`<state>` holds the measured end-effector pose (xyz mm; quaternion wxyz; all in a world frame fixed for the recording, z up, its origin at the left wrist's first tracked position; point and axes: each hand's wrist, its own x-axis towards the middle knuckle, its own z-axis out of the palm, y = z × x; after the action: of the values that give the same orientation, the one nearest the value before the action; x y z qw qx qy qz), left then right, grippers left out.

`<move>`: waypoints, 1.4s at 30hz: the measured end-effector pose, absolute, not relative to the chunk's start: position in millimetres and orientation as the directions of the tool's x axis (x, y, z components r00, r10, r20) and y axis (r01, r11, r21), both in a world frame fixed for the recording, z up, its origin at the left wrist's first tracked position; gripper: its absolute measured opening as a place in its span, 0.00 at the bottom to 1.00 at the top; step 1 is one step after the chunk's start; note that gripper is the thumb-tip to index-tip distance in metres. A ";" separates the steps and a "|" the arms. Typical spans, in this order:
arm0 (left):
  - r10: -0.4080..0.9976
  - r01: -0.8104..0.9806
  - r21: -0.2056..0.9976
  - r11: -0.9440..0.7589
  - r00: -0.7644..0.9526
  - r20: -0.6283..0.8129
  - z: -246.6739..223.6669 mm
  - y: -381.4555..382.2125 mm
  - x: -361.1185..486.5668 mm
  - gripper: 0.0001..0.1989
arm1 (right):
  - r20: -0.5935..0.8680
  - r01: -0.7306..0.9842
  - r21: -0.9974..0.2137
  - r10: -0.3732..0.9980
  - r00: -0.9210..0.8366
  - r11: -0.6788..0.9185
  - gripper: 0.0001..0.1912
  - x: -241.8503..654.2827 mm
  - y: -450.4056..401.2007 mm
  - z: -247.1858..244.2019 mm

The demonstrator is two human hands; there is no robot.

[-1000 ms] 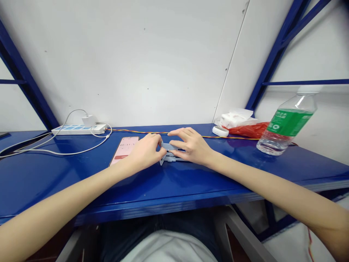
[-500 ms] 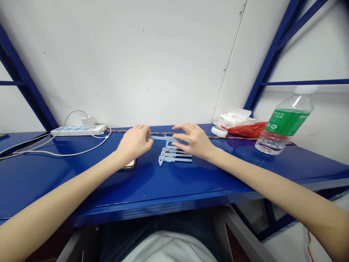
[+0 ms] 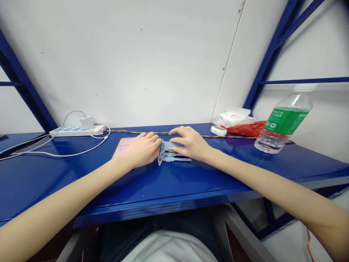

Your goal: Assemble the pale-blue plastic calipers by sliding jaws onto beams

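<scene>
Several pale grey vernier calipers [image 3: 174,159] lie close together on the blue table, jaws to the left and beams to the right. At the back of this group is one more caliper [image 3: 165,145], partly covered by my hands. My left hand [image 3: 147,148] is closed at its jaw end, the fingertips hidden behind the knuckles. My right hand [image 3: 192,143] has its thumb and a finger on either side of this caliper's body, while the index finger is raised. Partly under my left forearm lies a phone [image 3: 122,146] with a timer on its pink screen.
A power strip [image 3: 76,131] with a white charger and cables is at the back left. On the right stand a water bottle [image 3: 285,122], a red plastic bag [image 3: 247,129], a tissue pack [image 3: 236,118] and a small white device [image 3: 218,130]. Thin wires [image 3: 136,131] run along the wall.
My left hand has moved right and slightly nearer, uncovering the phone screen. The caliper's beam no longer sticks out to the left. My right hand has shifted slightly left and down.
</scene>
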<state>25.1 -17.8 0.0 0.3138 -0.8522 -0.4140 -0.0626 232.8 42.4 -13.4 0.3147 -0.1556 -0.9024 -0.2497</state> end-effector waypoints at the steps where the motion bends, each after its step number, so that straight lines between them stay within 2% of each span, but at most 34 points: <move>1: 0.668 0.742 -0.487 -0.460 0.651 0.361 -0.1 -17.0 24.2 0.09 | 0.628 0.435 0.344 0.141 -0.765 0.832 0.09 233.1 43.0 -13.5; 7: 0.681 0.723 -0.523 -0.451 0.658 0.321 -1.8 -11.0 17.2 0.09 | 0.476 0.398 0.283 0.232 -0.848 0.872 0.15 235.7 43.8 -12.2; 16: 0.678 0.717 -0.552 -0.425 0.656 0.331 -5.3 -2.4 8.0 0.08 | 0.394 0.443 0.130 0.364 -0.844 0.887 0.14 231.0 42.7 -14.5; 21: 0.708 0.729 -0.500 -0.468 0.648 0.282 -5.2 -5.0 11.5 0.10 | 0.319 0.468 -0.032 0.453 -0.832 0.883 0.10 225.1 42.4 -14.6; 24: 0.731 0.756 -0.438 -0.487 0.627 0.269 -4.0 -7.3 13.0 0.11 | 0.332 0.476 -0.036 0.460 -0.823 0.879 0.07 223.9 42.8 -13.9; 26: 0.751 0.790 -0.367 -0.491 0.597 0.282 -1.7 -9.5 14.3 0.13 | 0.391 0.483 0.015 0.439 -0.809 0.875 0.06 223.6 43.4 -13.9; 28: 0.768 0.831 -0.239 -0.502 0.556 0.318 1.0 -11.5 16.1 0.15 | 0.468 0.482 0.086 0.392 -0.792 0.872 0.07 223.6 43.7 -13.9; 32: 0.851 0.869 0.197 -0.454 0.357 0.386 3.8 -10.3 20.1 0.17 | 0.610 0.476 0.206 0.268 -0.746 0.855 0.06 222.6 42.6 -12.7; 35: 0.922 0.813 0.461 -0.355 0.223 0.316 3.9 -5.5 23.0 0.16 | 0.670 0.477 0.249 0.205 -0.713 0.843 0.06 220.7 41.9 -11.1; 37: 0.943 0.795 0.521 -0.312 0.194 0.269 5.3 -2.4 24.0 0.16 | 0.686 0.476 0.256 0.189 -0.703 0.841 0.06 219.9 43.5 -10.3; 42: 0.953 0.824 0.512 -0.242 0.104 0.283 11.0 9.6 9.6 0.16 | 0.682 0.502 0.261 0.211 -0.701 0.824 0.05 228.1 60.5 -9.4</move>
<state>9.6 9.6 11.0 -0.1131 -0.7344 -0.6050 -0.2861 228.1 60.5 -9.4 0.3317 -0.1989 -0.8956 -0.2196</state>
